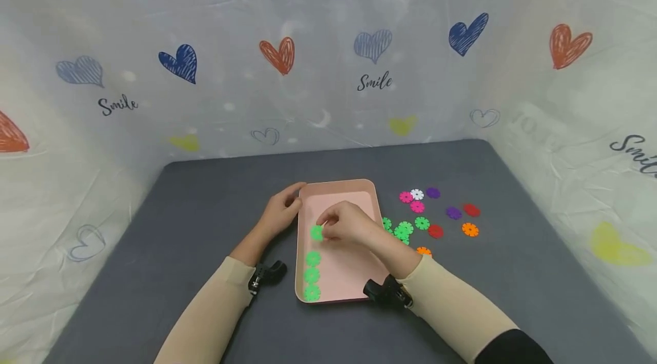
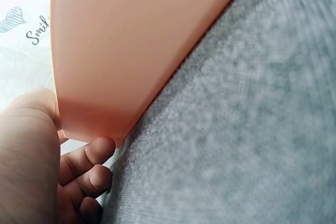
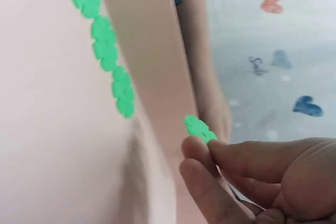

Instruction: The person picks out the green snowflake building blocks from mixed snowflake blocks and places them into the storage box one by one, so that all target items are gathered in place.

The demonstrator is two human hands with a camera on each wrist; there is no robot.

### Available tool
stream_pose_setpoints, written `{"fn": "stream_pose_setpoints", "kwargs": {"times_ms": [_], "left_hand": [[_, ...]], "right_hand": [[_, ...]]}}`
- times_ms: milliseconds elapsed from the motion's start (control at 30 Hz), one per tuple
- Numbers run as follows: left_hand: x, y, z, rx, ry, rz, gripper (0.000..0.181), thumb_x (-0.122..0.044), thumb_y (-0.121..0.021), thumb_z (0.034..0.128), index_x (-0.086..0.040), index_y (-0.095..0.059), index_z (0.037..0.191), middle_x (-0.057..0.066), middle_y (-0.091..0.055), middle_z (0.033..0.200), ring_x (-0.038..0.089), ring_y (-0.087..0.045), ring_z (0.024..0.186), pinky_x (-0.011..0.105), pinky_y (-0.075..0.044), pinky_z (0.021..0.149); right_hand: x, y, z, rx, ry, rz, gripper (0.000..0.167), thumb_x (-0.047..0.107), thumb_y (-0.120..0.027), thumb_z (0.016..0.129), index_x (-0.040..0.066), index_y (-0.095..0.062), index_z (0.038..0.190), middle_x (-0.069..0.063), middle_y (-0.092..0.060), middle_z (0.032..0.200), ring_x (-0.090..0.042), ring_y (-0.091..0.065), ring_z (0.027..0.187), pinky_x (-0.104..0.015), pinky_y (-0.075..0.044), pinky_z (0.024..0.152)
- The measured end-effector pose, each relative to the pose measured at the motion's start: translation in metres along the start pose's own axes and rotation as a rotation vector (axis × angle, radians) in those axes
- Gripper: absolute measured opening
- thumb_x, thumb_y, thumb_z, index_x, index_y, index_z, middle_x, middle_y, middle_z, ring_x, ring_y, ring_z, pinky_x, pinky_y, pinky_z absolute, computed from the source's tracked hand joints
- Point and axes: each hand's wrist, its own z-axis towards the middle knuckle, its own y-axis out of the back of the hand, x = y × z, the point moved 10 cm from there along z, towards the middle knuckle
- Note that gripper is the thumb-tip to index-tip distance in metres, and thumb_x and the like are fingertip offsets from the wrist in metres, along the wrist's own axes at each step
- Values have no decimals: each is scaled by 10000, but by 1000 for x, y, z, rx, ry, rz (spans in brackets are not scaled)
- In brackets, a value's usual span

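Observation:
A pink tray (image 1: 344,275) lies lengthwise on the dark table. My left hand (image 1: 279,211) grips its far left corner; in the left wrist view the curled fingers (image 2: 86,156) touch the outer wall and the thumb is partly hidden behind the rim. Over the tray, my right hand (image 1: 349,224) pinches a green notched plastic disc (image 3: 197,127) between thumb and fingertips, raised above the tray floor. Along the tray's left side, more green discs (image 1: 312,275) form a line, touching or nearly touching; the right wrist view shows this row (image 3: 104,43) beside the inner wall.
Right of the tray lie loose green discs (image 1: 404,228), partly hidden by the right forearm. Farther right are red (image 1: 471,210), orange (image 1: 469,230), purple (image 1: 454,213), pink (image 1: 417,206) and white (image 1: 417,194) discs. A printed curtain (image 1: 318,101) surrounds the table's back and sides.

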Motion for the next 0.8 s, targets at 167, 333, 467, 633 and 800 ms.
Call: {"fn": "stream_pose_setpoints", "kwargs": {"times_ms": [167,333,467,633,800], "left_hand": [[2,-3,-1,13,26,-7,496,-153,-494,1007,-122,-547,1499,23,-591,710,163,-459,564,345,-386,571],[-2,-1,1,4,7,-6,502,-139,-496,999,-111,-547,1498,36,-623,753,158,-441,549,344,-374,568],[-2,1,1,-4,0,1,503,-136,-501,997,-106,-546,1497,42,-649,797,148,-451,552,334,-379,563],[-1,-2,0,16,11,-9,506,-174,-490,1014,-120,-526,1516,15,-548,652,144,-396,515,334,-362,543],[-1,-2,-1,17,11,-14,502,-191,-493,1020,-140,-527,1518,18,-572,673,162,-418,536,355,-373,572]], "right_hand": [[-8,-13,11,39,-66,-108,177,-68,-670,845,39,-763,951,-86,-675,697,-182,-631,574,-244,-436,548],[-1,-17,15,63,-73,-201,207,-74,-683,828,10,-757,1001,-71,-698,739,-177,-606,616,-247,-424,564],[15,-6,5,79,-23,-311,237,25,-708,895,26,-745,1130,-44,-719,957,-180,-658,873,-307,-517,762],[16,50,-24,-19,-8,-293,247,121,-649,1001,44,-713,1226,-78,-691,1147,-226,-683,1003,-388,-539,845],[-28,101,-38,-65,-134,-386,236,107,-690,966,22,-718,1185,-82,-670,1008,-221,-618,817,-384,-514,730]]}}
